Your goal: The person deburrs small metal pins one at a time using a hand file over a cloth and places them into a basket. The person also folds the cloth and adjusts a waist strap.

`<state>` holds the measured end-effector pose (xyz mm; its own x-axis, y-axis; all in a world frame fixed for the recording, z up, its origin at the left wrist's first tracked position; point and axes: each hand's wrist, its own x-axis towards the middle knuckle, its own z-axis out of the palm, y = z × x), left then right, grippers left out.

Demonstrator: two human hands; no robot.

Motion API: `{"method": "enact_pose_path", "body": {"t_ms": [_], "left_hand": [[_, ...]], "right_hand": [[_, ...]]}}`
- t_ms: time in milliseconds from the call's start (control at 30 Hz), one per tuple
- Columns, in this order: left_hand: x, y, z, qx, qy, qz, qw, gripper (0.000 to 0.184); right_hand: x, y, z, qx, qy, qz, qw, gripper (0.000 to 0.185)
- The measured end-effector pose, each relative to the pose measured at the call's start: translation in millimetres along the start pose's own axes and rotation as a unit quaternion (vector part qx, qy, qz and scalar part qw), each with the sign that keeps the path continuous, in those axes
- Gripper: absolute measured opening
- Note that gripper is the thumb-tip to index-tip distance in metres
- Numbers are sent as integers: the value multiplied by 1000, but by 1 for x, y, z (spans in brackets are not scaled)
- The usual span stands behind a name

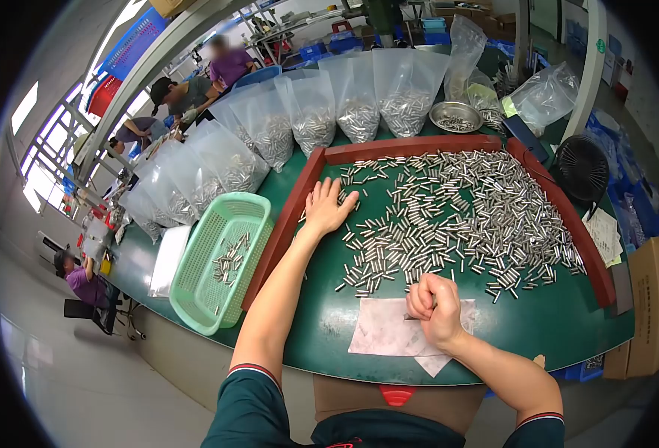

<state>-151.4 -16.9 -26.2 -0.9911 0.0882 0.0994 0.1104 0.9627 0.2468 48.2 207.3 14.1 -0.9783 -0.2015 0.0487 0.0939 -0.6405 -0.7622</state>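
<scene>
Small metal pins [494, 216] lie heaped and scattered over the green table inside a dark red wooden frame. My left hand [325, 209] is spread flat at the frame's left rail [288, 220], over some pins. My right hand [435, 308] is closed in a fist above a stained white sheet [378, 328] at the table's front. A small bit of metal, seemingly a pin [410, 317], pokes out below its fingers; anything else inside the fist is hidden. Beside the left rail stands a pale green basket [182, 287] with some pins in it.
Clear bags [355, 112] of metal pins line the back and left. A metal bowl [455, 116] and a black fan [581, 168] stand beyond the frame. At right is a cardboard box [650, 306]. Several other people work at the far left.
</scene>
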Motion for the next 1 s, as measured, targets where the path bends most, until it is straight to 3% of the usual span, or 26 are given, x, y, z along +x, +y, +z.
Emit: {"method": "enact_pose_path", "body": {"t_ms": [200,400,467,533,600,667,867,1000], "left_hand": [[-48,33,-3,-13,-51,188,981,72],[-101,61,-12,-40,-81,260,961,76],[-116,62,-25,-97,-105,251,957,70],[-121,45,-32,-57,-36,223,973,69],[-126,17,-37,7,13,140,990,69],[-139,-8,-40,-11,-31,71,997,73],[-118,-28,-25,-10,10,57,998,76],[-68,-26,-10,-8,42,115,992,76]], "right_hand": [[-2,-1,-1,5,-9,5,1000,37],[-3,0,0,-5,-10,1,1000,37],[-3,1,1,-5,-10,-7,1000,37],[-3,1,1,-11,-11,-7,1000,37],[-3,2,0,-9,-11,-5,1000,37],[-2,1,0,-8,-12,-5,1000,37],[-2,3,-1,-9,-15,-2,1000,37],[-1,2,0,5,-10,-4,1000,37]]}}
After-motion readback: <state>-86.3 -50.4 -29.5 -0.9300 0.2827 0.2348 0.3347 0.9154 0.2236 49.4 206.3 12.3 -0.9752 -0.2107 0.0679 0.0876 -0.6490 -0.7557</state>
